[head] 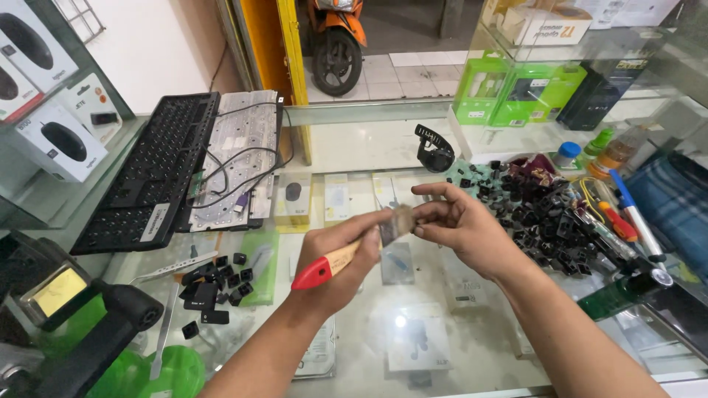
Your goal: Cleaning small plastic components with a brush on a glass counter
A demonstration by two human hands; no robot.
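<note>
Red-tipped and wooden-handled, a paintbrush point(346, 254) sits in the left hand point(335, 265), whose fingers are wrapped closed around the handle above the glass worktop point(413, 324). The right hand point(461, 225) meets the brush at its bristle end, fingertips pinched on the bristles, the remaining fingers spread loosely. A heap of black keycaps point(542, 217) lies to the right of that hand, and a smaller scatter of keycaps point(214, 284) lies left of the left hand. Beyond them a stripped black keyboard frame point(151, 173) rests beside its pale membrane sheet point(240, 158).
</note>
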